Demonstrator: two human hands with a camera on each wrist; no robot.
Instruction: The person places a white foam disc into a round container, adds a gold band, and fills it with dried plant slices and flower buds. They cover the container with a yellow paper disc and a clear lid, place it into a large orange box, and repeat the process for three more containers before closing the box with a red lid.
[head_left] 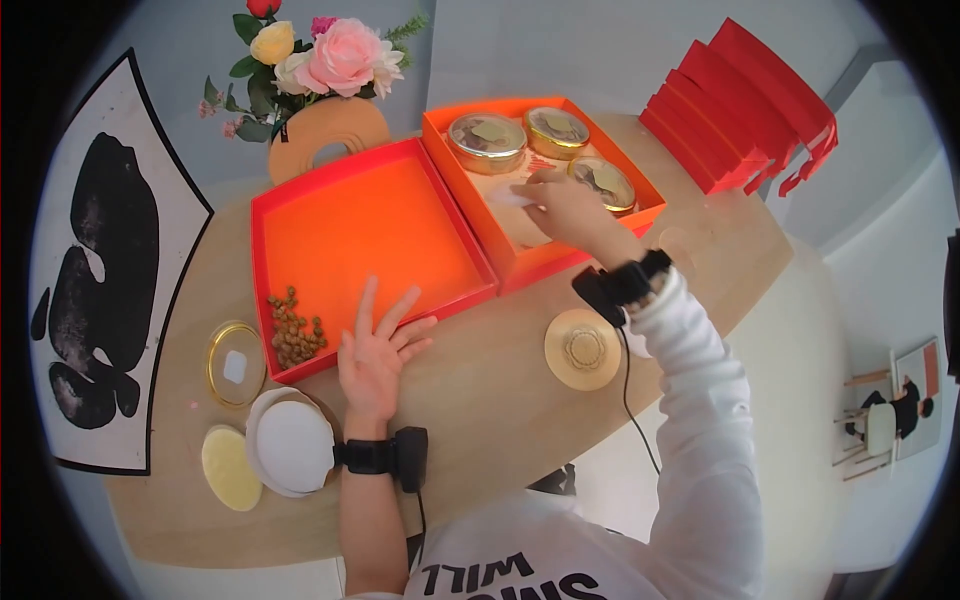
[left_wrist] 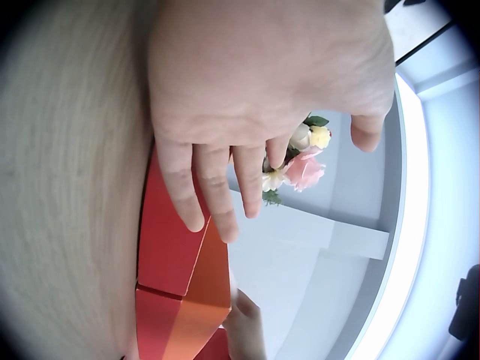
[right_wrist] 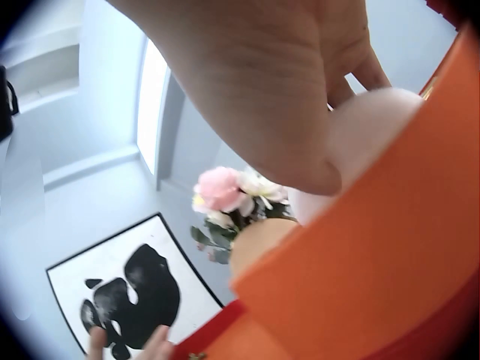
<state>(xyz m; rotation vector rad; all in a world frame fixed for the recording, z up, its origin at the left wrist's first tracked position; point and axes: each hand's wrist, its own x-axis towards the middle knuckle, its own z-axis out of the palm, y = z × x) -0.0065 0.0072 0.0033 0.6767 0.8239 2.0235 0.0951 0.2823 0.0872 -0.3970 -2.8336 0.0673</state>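
Note:
My right hand (head_left: 575, 212) pinches a thin, whitish, rounded piece (right_wrist: 375, 127) between thumb and fingers, low over the orange box (head_left: 530, 262). Its kind is not plain; the box wall hides its lower part in the right wrist view. Three round tins with gold rims and clear tops, one of them a tin (head_left: 487, 142) at the far left corner, sit in that box. My left hand (head_left: 375, 362) is palm up with fingers spread, holding nothing, at the near edge of the red-rimmed tray (head_left: 370, 215). Small brown clustered pieces (head_left: 295, 340) lie in the tray's near left corner.
Left of my left hand lie a gold-rimmed clear lid (head_left: 213, 365), a white round dish (head_left: 292, 445) and a yellow disc (head_left: 231, 468). A straw-coloured disc (head_left: 583, 350) lies near my right forearm. Red boxes (head_left: 735, 110) and flowers (head_left: 345, 55) stand behind.

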